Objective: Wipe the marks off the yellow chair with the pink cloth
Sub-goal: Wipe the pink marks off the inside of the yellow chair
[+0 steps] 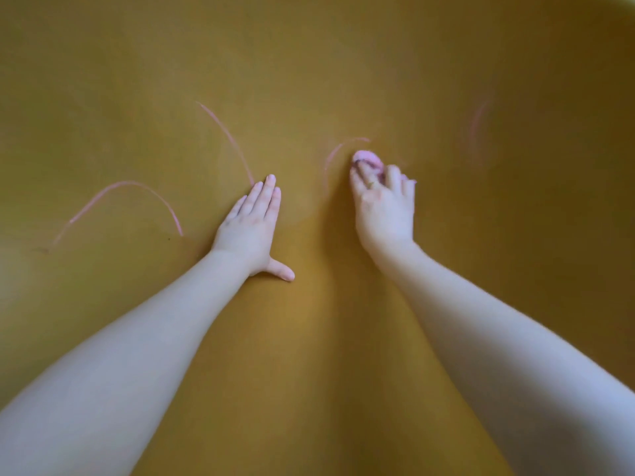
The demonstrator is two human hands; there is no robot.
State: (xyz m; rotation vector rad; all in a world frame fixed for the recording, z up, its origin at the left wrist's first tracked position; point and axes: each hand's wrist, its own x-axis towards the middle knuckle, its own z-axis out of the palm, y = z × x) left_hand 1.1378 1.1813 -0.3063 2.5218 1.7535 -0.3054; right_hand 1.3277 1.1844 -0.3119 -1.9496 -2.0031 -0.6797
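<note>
The yellow chair [309, 80] fills the whole view as a curved surface. Several pink marks run across it: a long arc [123, 187] at the left, a slanted stroke [228, 139] above my left hand, a short curve [335, 152] beside the cloth, and a faint smear [477, 121] at the right. My left hand [252, 225] presses flat on the chair, fingers straight, thumb out to the right. My right hand [381, 201] grips the bunched pink cloth [367, 158] and holds it against the chair, just right of the short curve.
A pale strip [623, 0] beyond the chair's rim shows in the top right corner. A small dark speck [41, 250] lies on the chair at the far left.
</note>
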